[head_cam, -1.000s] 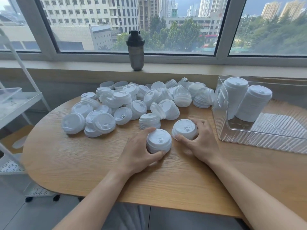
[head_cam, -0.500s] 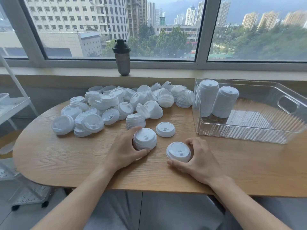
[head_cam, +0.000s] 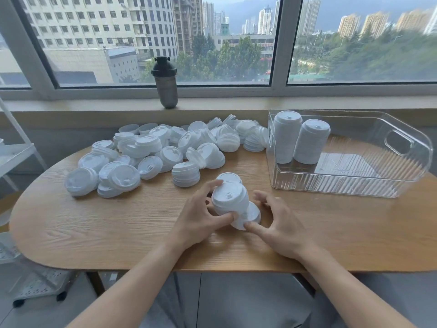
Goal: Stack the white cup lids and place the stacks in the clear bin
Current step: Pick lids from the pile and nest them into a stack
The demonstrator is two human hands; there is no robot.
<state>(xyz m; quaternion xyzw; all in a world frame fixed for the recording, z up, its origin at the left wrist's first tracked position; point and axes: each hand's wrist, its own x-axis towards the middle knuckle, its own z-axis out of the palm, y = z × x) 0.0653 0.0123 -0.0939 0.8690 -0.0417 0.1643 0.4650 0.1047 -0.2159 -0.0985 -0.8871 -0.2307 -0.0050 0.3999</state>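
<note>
One wooden table (head_cam: 118, 233), rounded at its left end, near edge cut across by two forearms. On its right end, one clear bin (head_cam: 350, 183) with two tall lid stacks (head_cam: 287, 138) standing side by side in the far-left corner. Left of the bin, one sprawling heap of loose white lids (head_cam: 165, 147); too overlapped to count, many half hidden. Beyond the bin's left side, on the sill, one dark shaker bottle (head_cam: 166, 84). Left of the bin and nearer, left hand (head_cam: 201, 218) curled round a short stack (head_cam: 229, 201), thumb and fingers gripping its sides, stack tilted. Under it, a second small stack (head_cam: 250, 215), partly hidden, height unclear. Right hand (head_cam: 281, 223) spread, thumb tip touching that lower stack. Behind, one single lid (head_cam: 228, 177), mostly covered.
</note>
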